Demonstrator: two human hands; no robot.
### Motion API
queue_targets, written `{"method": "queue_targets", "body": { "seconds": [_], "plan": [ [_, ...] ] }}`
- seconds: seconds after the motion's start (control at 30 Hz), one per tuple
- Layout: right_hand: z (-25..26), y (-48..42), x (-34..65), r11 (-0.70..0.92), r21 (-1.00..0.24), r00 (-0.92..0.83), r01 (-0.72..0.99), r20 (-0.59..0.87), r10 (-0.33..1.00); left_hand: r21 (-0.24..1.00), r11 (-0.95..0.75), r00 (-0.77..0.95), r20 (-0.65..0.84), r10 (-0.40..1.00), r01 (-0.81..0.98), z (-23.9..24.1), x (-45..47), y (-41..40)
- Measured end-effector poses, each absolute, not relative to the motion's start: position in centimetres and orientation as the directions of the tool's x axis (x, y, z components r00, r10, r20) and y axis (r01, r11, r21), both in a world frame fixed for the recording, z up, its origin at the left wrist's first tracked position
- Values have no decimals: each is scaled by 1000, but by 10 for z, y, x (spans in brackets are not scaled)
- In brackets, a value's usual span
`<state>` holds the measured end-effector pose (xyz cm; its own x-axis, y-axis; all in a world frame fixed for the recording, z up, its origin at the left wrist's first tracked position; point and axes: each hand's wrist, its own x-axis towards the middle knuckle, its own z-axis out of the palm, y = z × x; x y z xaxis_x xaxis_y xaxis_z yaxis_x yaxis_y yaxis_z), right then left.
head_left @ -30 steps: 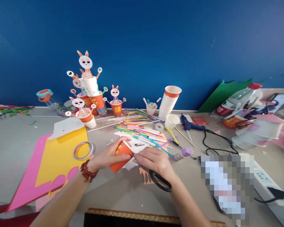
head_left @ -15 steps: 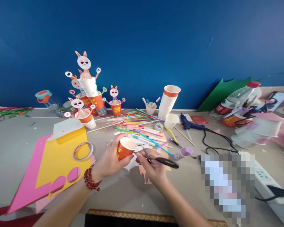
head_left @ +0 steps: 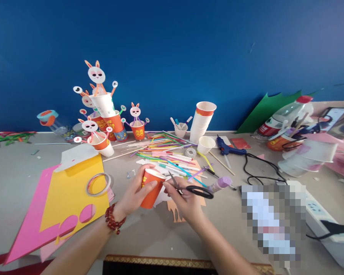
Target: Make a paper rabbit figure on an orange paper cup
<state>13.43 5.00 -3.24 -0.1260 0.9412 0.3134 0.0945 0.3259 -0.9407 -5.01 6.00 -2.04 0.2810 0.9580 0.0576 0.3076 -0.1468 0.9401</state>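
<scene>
An orange paper cup (head_left: pixel 150 196) with yellow lettering stands nearly upright in my left hand (head_left: pixel 133 194), whose fingers wrap around its left side. My right hand (head_left: pixel 186 196) grips black-handled scissors (head_left: pixel 200 191); their metal blades point up and to the left, just beside the cup's rim. The right fingertips reach the cup's right side, though whether they pinch its edge I cannot tell. Beneath the hands lie white paper scraps (head_left: pixel 160 196) and a cut orange paper sheet (head_left: pixel 175 214).
Drinking straws and pens (head_left: pixel 166 145) are scattered behind the hands. Rabbit cup figures (head_left: pixel 103 105) stand at back left, a cup stack (head_left: pixel 200 124) behind. Rightward are a glue stick (head_left: pixel 221 184), glue gun (head_left: pixel 231 148) and power strip (head_left: pixel 313 208). Coloured sheets (head_left: pixel 71 191) and tape (head_left: pixel 109 183) lie left.
My left hand has turned the cup from tilted, mouth toward me, to more upright, showing its orange side. The scissors blades now rise higher beside the rim. The view has shifted slightly.
</scene>
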Motion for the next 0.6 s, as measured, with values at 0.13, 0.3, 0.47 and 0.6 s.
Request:
{"method": "queue_targets", "body": {
  "seconds": [0.13, 0.3, 0.47, 0.6],
  "plan": [
    [-24, 54, 142, 609, -740, -242, 287, 559, 793, 911, -152, 332, 17, 943, 384, -12, -55, 64],
    [-20, 60, 148, 769, -512, -420, 382, 646, 638, 888, -92, 414, -117, 903, 451, -4, -65, 71],
    [-24, 63, 151, 853, -359, -544, 380, 659, 520, 905, 35, 476, -255, 842, 423, -2, -72, 81],
    [-28, 59, 147, 678, -636, -333, 368, 591, 735, 955, 98, 500, -232, 834, 279, -1, -75, 84]
  ]
}}
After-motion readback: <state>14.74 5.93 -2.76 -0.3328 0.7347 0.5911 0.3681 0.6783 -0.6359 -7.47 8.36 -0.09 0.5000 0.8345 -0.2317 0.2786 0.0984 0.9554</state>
